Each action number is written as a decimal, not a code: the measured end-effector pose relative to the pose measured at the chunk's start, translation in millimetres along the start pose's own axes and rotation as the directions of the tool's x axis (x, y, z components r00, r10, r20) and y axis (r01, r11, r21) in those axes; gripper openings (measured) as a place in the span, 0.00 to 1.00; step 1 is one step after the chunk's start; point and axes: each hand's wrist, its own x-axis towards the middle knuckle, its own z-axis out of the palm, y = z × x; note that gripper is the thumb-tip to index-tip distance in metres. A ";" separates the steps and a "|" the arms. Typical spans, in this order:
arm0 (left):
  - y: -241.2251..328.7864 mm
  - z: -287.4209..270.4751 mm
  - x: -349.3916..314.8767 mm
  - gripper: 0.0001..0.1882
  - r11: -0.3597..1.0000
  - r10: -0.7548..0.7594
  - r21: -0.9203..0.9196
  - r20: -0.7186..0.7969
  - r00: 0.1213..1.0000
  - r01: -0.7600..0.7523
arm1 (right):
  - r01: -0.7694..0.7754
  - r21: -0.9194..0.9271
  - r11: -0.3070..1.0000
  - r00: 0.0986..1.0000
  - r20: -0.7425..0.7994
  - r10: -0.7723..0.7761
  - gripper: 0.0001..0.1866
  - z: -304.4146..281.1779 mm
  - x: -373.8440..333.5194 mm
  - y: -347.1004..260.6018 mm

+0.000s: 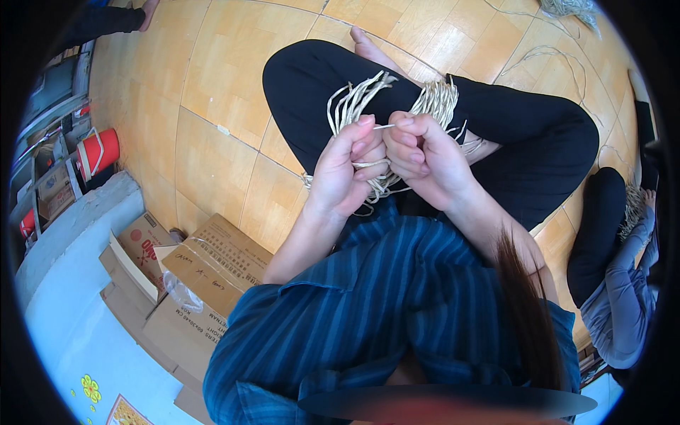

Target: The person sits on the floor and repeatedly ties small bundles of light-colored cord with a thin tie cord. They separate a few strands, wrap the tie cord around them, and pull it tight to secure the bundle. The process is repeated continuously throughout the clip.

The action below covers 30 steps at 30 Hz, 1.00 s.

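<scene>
Head view: our left hand (345, 170) and right hand (418, 157) pinch closed on pale, stiff-looking, light straw cords (439, 99); best gripped near the ends.

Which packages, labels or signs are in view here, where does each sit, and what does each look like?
Large brown cardboard box: lower left on the floor, flaps taped shut, dark print on top.
Smaller open brown cardboard box: just left of it, red print on its flap.
White paper label: on a flat brown carton below them.
Yellow flower sticker: on the pale blue surface, bottom left.
</scene>
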 end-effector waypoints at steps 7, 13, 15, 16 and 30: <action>0.4 -19.6 -5.4 0.21 0.985 -0.058 -0.160 0.013 0.998 0.060 | -0.002 0.235 0.972 0.999 -0.035 0.011 0.14 -7.2 -3.5 3.0; 14.5 9.3 -16.2 0.19 0.983 -0.085 -0.172 -0.140 0.987 0.060 | -0.055 0.251 0.966 0.996 0.082 0.035 0.14 1.6 -22.7 -20.4; 53.7 5.1 -32.8 0.18 0.816 0.293 -0.327 -0.477 0.829 -0.477 | 0.485 0.240 0.841 0.861 0.038 -0.507 0.14 -2.2 -56.1 -96.2; 59.5 0.2 -40.4 0.18 0.883 0.385 -0.149 -0.315 0.868 -0.446 | 0.555 0.288 0.780 0.801 0.069 -0.595 0.14 -3.5 -78.1 -127.4; 26.3 2.4 -15.6 0.17 0.807 0.399 0.486 -0.031 0.916 -0.335 | -0.207 -0.941 0.266 -0.050 -0.262 -0.964 0.14 -185.9 -253.2 -212.4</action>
